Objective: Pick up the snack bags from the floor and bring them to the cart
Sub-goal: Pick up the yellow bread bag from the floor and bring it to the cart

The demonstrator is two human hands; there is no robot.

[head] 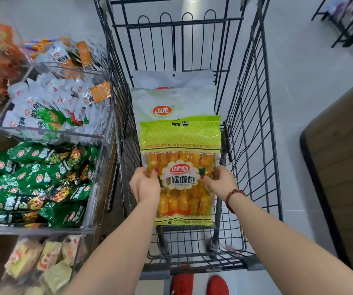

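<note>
In the head view, the green and yellow snack bag is over the cart, inside its wire walls. It is flat, with its front side up.

The left hand holds the bag's edge at 9 o'clock. The right hand holds the edge at 3 o'clock. On both hands the thumb is on top and the fingers are curled under the bag. I think two hands are used because the bag is wide and floppy, and this keeps it from bending.

Two white bags lie in the cart at 12 o'clock from the held bag. The held bag partly covers the nearer one, so it looks ready to be laid on the pile.

Clear bins of small snacks stand at 9 o'clock from the cart. Red shoes show at 6 o'clock.
</note>
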